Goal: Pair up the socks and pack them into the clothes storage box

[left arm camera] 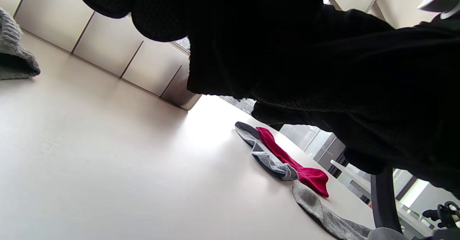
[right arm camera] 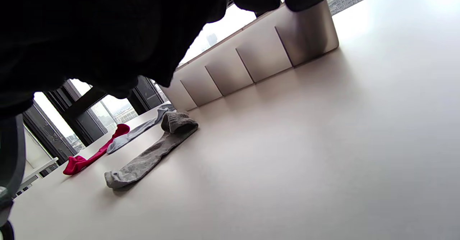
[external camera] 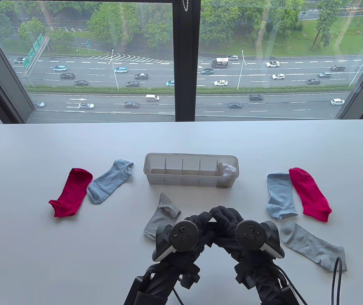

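Near the front edge of the tabletop (external camera: 41, 270), both hands meet fingertip to fingertip, empty. Left hand (external camera: 186, 236) is nearer one grey sock (external camera: 160, 219); right hand (external camera: 248, 235) is nearer its mate (external camera: 313, 244).

Black gloves (external camera: 222, 222), dark round trackers (external camera: 183, 236), cables (external camera: 337, 279)

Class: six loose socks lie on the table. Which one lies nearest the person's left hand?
The grey sock left of the hands: it lies right beside the left hand. The other grey sock lies by the right hand.
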Motion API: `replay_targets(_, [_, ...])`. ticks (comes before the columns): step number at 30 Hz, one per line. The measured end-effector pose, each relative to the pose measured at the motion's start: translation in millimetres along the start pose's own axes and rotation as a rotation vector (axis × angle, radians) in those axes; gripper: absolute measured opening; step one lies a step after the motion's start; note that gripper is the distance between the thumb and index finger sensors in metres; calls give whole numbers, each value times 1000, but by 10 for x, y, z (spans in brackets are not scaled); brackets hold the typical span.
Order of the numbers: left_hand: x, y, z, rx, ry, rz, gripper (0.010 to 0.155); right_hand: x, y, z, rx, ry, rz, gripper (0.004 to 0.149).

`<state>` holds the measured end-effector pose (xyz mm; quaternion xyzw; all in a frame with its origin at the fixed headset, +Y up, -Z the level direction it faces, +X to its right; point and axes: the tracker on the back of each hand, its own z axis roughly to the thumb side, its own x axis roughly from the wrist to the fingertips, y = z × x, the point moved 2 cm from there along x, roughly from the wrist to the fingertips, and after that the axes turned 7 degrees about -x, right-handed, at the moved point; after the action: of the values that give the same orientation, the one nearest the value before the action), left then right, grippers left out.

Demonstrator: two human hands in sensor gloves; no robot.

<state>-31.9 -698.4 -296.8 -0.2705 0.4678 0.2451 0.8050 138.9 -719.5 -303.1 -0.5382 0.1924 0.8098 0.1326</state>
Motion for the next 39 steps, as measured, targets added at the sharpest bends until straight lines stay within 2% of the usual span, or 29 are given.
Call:
replay_targets(1, [-3,8,-14,1,11,9,59,-1,3,-23,43,9,-4,64])
replay_targets(4, [-31,39,-32,15,59,50,67,4,24,-118,136,70,-6,61])
replay_targets(5, [-60,84,2,30,43,110,65,2,19,-158,142,106,-29,61])
replay_targets(7, [-102,171,93,38,-9,225,50,-8,12,-204,144,137,-45,62])
replay_targets(8, [-104,186,123,32,-34,229,40,-14,6,-216,145,141,-51,62])
replay_targets(10, [-82,111,146,67,-37,136,38,-27,-10,-228,171,141,-65,64])
replay_targets(11, [-65,51,120,125,-13,114,44,-27,-15,-221,209,131,-63,67])
replay_targets(12, [-46,1,97,154,9,66,57,-25,-14,-212,244,122,-55,69])
replay_targets(13, [-43,-45,72,192,43,16,63,-26,-10,-210,287,139,-54,69])
replay_targets(16, [-51,8,49,142,24,117,50,-10,14,-209,312,98,7,65])
replay_targets(19, [-52,40,-3,101,38,124,34,7,47,-198,359,99,28,63])
replay_targets(20, [-50,36,-24,103,50,115,33,18,72,-200,359,92,52,63])
replay_targets(22, [-41,4,-42,110,52,86,36,24,115,-212,391,107,73,64])
replay_targets(25, [-30,-11,-45,136,69,104,41,34,154,-199,461,122,97,63])
replay_targets(29, [-28,52,-124,83,93,162,41,42,122,-179,318,109,98,58])
replay_targets(32, [-28,83,-210,28,119,171,40,57,130,-161,354,120,85,56])
replay_targets(37, [8,63,-280,-38,141,115,41,38,80,-188,357,147,15,50])
replay_targets(39, [17,42,-315,-68,153,97,41,26,86,-202,387,141,20,50])
